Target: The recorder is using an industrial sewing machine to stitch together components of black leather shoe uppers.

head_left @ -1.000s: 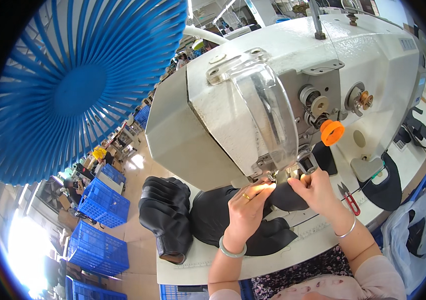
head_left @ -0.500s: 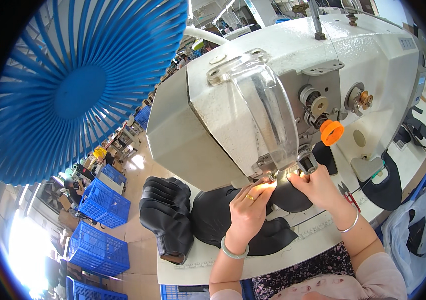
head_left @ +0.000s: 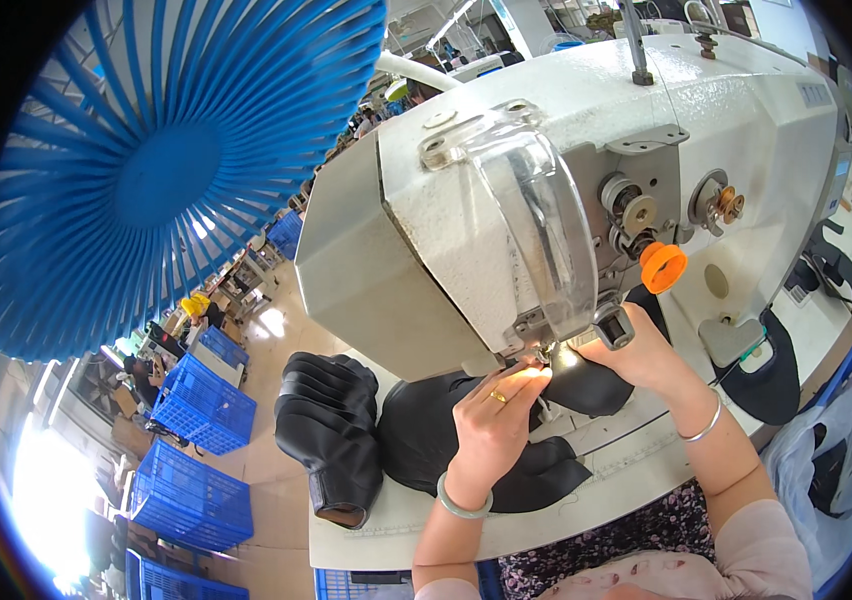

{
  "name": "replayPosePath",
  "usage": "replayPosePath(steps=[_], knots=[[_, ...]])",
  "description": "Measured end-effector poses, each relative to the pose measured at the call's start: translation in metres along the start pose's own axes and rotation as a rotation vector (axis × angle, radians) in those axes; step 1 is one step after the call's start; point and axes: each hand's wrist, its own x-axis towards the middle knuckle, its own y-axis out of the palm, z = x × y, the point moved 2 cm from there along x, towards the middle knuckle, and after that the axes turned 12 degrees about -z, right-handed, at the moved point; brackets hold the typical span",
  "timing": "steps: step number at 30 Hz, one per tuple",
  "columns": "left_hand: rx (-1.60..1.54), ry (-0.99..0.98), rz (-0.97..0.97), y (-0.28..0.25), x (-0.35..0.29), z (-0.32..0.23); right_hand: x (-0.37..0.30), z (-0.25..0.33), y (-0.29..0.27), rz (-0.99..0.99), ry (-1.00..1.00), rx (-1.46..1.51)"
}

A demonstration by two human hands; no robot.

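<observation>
A white sewing machine (head_left: 426, 220) fills the middle, its lit needle area (head_left: 546, 355) low at the centre. Left of the needle, my left hand (head_left: 494, 425) presses its fingers together on black fabric, fingertips close to the presser foot. My right hand (head_left: 641, 355) is on the other side, curled over the far edge of a rounded black fabric piece (head_left: 591, 388). Its fingertips are partly hidden behind a metal part of the machine. More black fabric (head_left: 421, 430) lies under and beside my left hand, with a loose flap (head_left: 546, 475) toward me.
A stack of black padded pieces (head_left: 326, 430) sits at the table's left edge. Black cut pieces (head_left: 766, 375) lie at right, near a plastic bag (head_left: 821, 500). A blue fan (head_left: 168, 175) looms upper left; blue crates (head_left: 191, 495) stand on the floor.
My right hand has shifted slightly away from me, and its thumb is now more hidden by the machine. The rounded fabric piece has turned a little. My left hand stays by the needle.
</observation>
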Motion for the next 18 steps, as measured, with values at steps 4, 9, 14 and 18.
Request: replayPosePath(steps=[4,9,14,18], knots=[[0.025,0.022,-0.021,-0.001,0.001,-0.003,0.005,-0.004,0.000,-0.051,-0.070,-0.049],[0.104,0.010,0.021,0.002,-0.004,-0.006,0.019,-0.004,-0.001,0.034,-0.009,0.012],[-0.064,-0.091,-0.069,0.004,-0.010,0.000,0.012,0.002,-0.003,-0.021,-0.096,-0.172],[-0.118,-0.104,-0.046,0.005,-0.010,0.005,0.000,0.002,-0.003,-0.102,-0.123,-0.443]])
